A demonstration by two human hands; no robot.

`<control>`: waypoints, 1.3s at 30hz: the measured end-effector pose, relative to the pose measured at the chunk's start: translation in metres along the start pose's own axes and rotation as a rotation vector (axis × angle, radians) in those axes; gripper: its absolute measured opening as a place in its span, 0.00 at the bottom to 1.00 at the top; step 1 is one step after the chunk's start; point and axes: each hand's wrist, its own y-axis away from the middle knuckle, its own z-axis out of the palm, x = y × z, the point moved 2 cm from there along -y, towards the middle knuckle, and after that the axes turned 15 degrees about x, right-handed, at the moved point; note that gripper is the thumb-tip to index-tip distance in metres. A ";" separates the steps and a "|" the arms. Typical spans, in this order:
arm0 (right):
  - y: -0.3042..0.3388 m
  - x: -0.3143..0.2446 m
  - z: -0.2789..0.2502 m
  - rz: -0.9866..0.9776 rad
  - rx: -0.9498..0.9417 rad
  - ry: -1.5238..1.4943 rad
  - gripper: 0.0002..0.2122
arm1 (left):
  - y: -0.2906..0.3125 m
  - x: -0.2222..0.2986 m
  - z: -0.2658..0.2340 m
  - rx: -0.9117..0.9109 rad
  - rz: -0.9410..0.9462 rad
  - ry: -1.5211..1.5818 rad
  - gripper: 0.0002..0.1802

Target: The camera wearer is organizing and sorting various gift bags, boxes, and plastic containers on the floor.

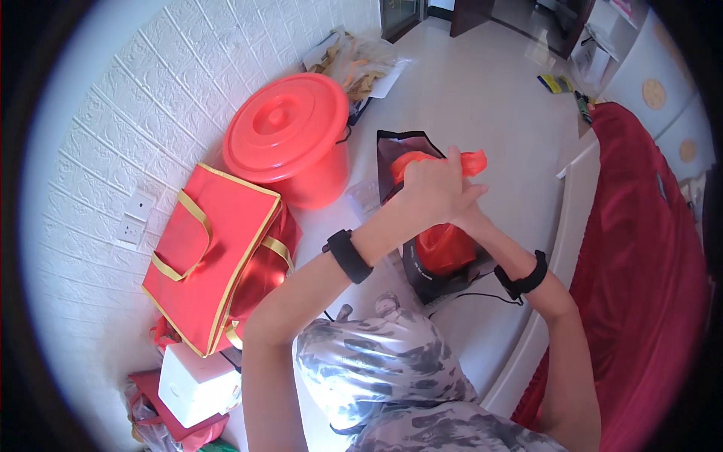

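Observation:
My two hands meet above a dark open bag on the floor. A red plastic bag sits inside it, and its gathered top rises between my hands, with loose red ends sticking out on both sides. My left hand is closed on this gathered plastic, its back turned up. Close against it, my right hand also grips the plastic; most of its fingers are hidden behind the left hand. Each wrist wears a black band.
A red lidded bucket and a red tote with yellow trim stand by the left wall. Below the tote is a white box. Dark red cloth drapes the right side. A clear bag lies beyond the bucket.

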 end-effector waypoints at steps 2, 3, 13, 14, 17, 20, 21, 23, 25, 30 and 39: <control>-0.006 0.003 -0.005 -0.032 -0.046 0.124 0.16 | 0.003 -0.002 -0.019 0.034 0.043 -0.081 0.34; -0.010 0.007 -0.010 -0.033 -0.067 0.173 0.15 | 0.005 -0.004 -0.030 0.044 0.038 -0.076 0.34; -0.034 0.031 -0.029 0.078 0.151 -0.056 0.07 | 0.107 -0.132 -0.082 0.245 -0.163 0.256 0.22; -0.043 0.030 -0.036 0.064 0.132 -0.046 0.07 | 0.116 -0.139 -0.087 0.218 -0.221 0.270 0.22; -0.054 0.011 -0.045 0.197 0.167 -0.159 0.08 | 0.141 -0.159 -0.105 0.139 -0.351 0.322 0.22; -0.061 -0.004 -0.048 0.180 0.259 -0.245 0.09 | 0.158 -0.168 -0.098 0.078 -0.352 0.373 0.21; -0.060 -0.002 -0.049 0.203 0.230 -0.244 0.08 | 0.160 -0.170 -0.093 0.083 -0.356 0.383 0.21; -0.057 0.004 -0.051 0.223 0.198 -0.240 0.08 | 0.161 -0.173 -0.079 -0.007 -0.292 0.354 0.21; -0.051 0.013 -0.054 0.255 0.189 -0.265 0.08 | 0.160 -0.176 -0.069 -0.023 -0.272 0.351 0.21; -0.043 0.014 -0.063 0.290 0.165 -0.237 0.08 | 0.145 -0.184 0.007 -0.251 -0.241 0.091 0.25; -0.025 0.000 -0.098 0.271 0.093 -0.284 0.11 | 0.158 -0.201 0.217 -0.260 -0.680 0.213 0.21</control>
